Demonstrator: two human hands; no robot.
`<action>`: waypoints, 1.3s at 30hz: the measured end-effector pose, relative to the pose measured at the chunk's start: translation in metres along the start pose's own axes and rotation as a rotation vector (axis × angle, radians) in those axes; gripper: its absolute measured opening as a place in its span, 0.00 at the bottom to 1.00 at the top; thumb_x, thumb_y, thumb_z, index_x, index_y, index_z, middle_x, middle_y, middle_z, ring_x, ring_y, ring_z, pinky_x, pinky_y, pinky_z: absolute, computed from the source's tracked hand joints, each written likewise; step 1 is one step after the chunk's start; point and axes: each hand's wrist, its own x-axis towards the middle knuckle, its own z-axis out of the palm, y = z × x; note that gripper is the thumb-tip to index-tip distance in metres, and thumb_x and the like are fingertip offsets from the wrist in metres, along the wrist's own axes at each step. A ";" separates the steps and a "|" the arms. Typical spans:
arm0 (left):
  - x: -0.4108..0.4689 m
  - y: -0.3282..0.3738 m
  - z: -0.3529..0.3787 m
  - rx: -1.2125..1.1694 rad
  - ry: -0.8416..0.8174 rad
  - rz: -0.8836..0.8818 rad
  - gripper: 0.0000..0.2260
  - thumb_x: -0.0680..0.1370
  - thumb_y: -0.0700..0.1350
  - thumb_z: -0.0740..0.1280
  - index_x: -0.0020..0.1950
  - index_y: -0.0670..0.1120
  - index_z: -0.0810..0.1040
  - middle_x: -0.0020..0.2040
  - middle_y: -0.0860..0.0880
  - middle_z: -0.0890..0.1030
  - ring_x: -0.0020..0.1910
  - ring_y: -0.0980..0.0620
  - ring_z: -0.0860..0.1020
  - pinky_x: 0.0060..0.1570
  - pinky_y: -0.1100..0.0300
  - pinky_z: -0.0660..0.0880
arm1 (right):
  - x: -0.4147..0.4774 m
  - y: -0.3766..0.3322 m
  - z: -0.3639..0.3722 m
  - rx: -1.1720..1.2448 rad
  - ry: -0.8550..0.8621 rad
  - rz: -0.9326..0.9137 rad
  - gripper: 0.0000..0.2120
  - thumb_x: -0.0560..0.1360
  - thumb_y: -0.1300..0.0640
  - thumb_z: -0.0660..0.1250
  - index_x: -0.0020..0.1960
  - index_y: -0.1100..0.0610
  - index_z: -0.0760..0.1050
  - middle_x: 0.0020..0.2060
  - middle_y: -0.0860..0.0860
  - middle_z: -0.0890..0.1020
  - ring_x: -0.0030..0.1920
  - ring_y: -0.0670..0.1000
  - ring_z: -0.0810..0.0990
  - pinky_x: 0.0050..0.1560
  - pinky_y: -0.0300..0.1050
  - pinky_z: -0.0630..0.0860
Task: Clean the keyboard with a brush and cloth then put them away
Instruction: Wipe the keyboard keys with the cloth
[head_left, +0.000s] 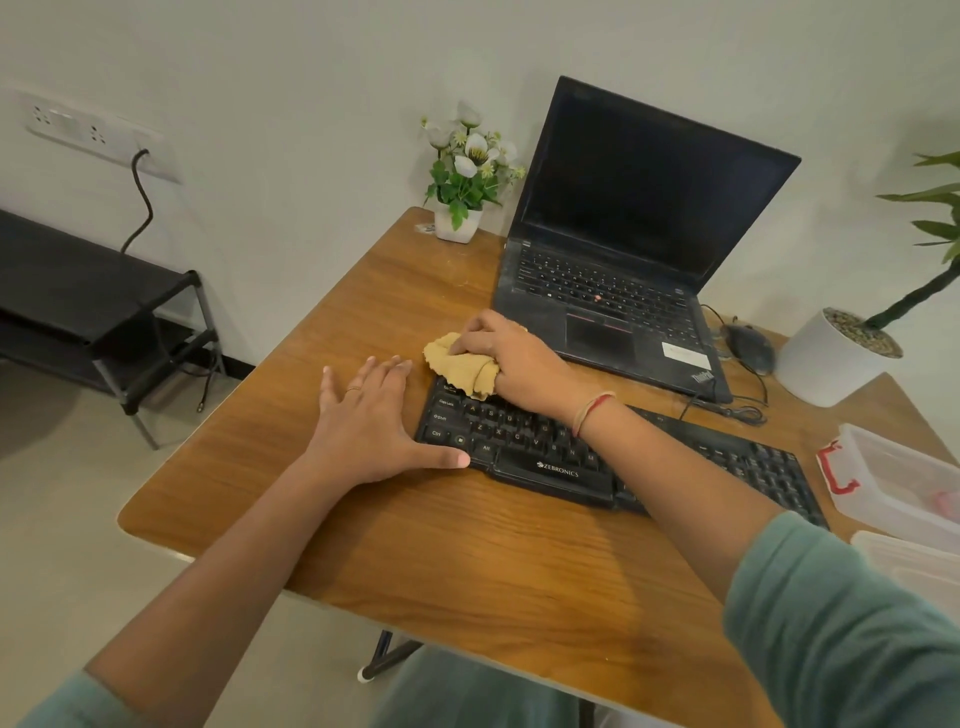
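Tan cloth (460, 366) is bunched in her right hand (511, 364), wiping the keyboard (550, 462) at ten o'clock, while the left hand (371, 421), fingers spread and empty, steadies its edge.

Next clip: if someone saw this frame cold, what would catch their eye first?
Most likely the right hand pressing a crumpled tan cloth onto the far left corner of the black keyboard at the middle of the wooden table. The left hand lies flat beside it, thumb against the keyboard's left end. Behind them an open laptop with a dark screen stands next to a small pot of white flowers.
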 end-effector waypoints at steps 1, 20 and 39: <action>0.000 0.000 0.000 0.000 -0.002 0.001 0.62 0.49 0.84 0.46 0.76 0.50 0.48 0.78 0.51 0.51 0.76 0.51 0.47 0.70 0.39 0.38 | -0.001 -0.003 0.001 0.035 0.000 0.016 0.16 0.76 0.64 0.62 0.60 0.50 0.76 0.59 0.49 0.70 0.57 0.51 0.69 0.55 0.47 0.70; 0.000 -0.002 0.004 -0.093 0.043 0.019 0.58 0.54 0.81 0.55 0.76 0.50 0.49 0.77 0.53 0.54 0.76 0.51 0.48 0.70 0.39 0.37 | -0.027 -0.048 0.014 -0.051 -0.004 -0.297 0.05 0.74 0.59 0.67 0.48 0.52 0.79 0.53 0.50 0.73 0.50 0.48 0.69 0.48 0.46 0.71; 0.036 0.001 -0.016 0.041 -0.273 0.155 0.69 0.43 0.84 0.54 0.76 0.51 0.39 0.77 0.49 0.39 0.75 0.48 0.35 0.67 0.34 0.32 | 0.011 -0.013 -0.007 0.150 -0.046 0.239 0.12 0.75 0.64 0.61 0.55 0.57 0.77 0.52 0.54 0.74 0.54 0.54 0.74 0.54 0.49 0.72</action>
